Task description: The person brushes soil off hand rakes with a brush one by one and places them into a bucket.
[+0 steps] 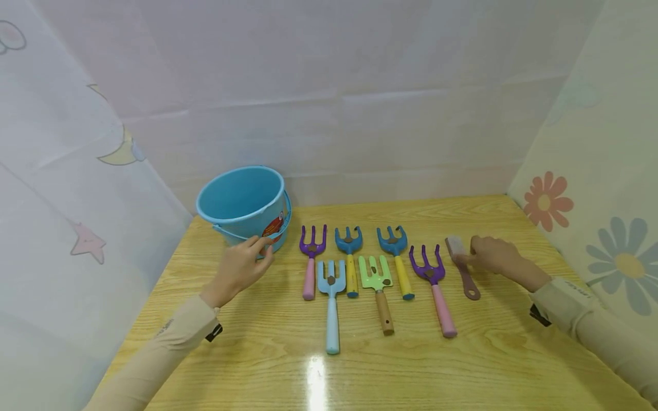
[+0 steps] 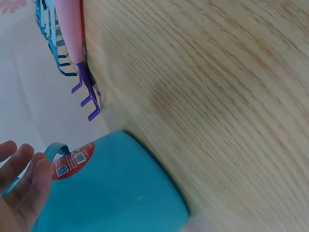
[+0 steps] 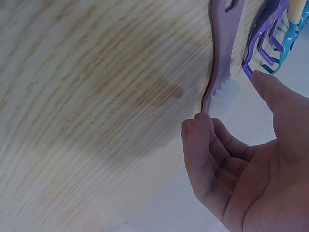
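Note:
A blue bucket (image 1: 239,220) stands upright at the back left, its handle (image 1: 230,233) hanging down in front. My left hand (image 1: 239,268) is at this handle, fingers loosely bent; whether they touch it is hard to tell. In the left wrist view the handle (image 2: 57,146) passes close by the fingertips. On the right lies a brush (image 1: 465,274) with a mauve handle and pale bristles (image 3: 226,99). My right hand (image 1: 496,257) is beside its bristle end, thumb and fingers apart in the right wrist view, not closed on it.
Between the hands lie several hand forks: purple ones (image 1: 312,248) with pink handles, blue ones (image 1: 348,244) with yellow handles, a light blue one (image 1: 332,308), and a green one (image 1: 377,277) with a wooden handle. Printed cloth (image 1: 339,114) hangs behind the wooden table (image 1: 247,354).

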A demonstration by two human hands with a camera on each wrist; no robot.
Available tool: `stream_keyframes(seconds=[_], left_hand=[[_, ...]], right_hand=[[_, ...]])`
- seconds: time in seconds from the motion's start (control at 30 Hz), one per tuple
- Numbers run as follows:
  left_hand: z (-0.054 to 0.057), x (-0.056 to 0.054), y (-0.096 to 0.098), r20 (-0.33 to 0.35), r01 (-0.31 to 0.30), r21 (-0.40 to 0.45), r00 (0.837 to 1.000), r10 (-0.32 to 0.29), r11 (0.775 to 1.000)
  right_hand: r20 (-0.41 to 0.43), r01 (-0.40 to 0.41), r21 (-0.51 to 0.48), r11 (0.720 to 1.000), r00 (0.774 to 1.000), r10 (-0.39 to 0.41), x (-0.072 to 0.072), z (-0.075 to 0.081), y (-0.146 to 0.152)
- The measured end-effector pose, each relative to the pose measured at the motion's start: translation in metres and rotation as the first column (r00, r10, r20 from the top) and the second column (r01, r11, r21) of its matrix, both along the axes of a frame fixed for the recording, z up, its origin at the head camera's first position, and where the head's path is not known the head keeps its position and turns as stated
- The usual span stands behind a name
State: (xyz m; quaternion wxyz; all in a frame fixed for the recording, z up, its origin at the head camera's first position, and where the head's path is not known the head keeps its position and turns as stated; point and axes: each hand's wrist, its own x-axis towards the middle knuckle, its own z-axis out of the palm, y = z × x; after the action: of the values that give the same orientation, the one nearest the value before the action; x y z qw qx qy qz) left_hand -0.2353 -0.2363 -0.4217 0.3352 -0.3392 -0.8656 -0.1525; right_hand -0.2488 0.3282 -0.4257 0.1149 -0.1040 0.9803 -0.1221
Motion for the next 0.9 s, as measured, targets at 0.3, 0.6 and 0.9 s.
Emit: stream_keyframes(seconds=[0.3,0.6,0.9], left_hand=[[-0.005,0.001,0.008,0.074,-0.019,-0.006,0.997,0.019,1.000],[-0.012,0.004,0.023,0.216,-0.068,-0.036,0.974,0.074,0.997],[-0.021,0.006,0.032,0.346,-0.129,-0.048,0.928,0.138,0.990]], right_hand=[[0.005,-0.024,-0.006,1.000,1.000,0.024,0.000,-0.006,0.000],[0.006,-0.037,0.000,0.999,0.999,0.037,-0.001,-0.009,0.000],[0.017,-0.038,-0.004,0.999,0.999,0.038,-0.003,-0.013,0.001]])
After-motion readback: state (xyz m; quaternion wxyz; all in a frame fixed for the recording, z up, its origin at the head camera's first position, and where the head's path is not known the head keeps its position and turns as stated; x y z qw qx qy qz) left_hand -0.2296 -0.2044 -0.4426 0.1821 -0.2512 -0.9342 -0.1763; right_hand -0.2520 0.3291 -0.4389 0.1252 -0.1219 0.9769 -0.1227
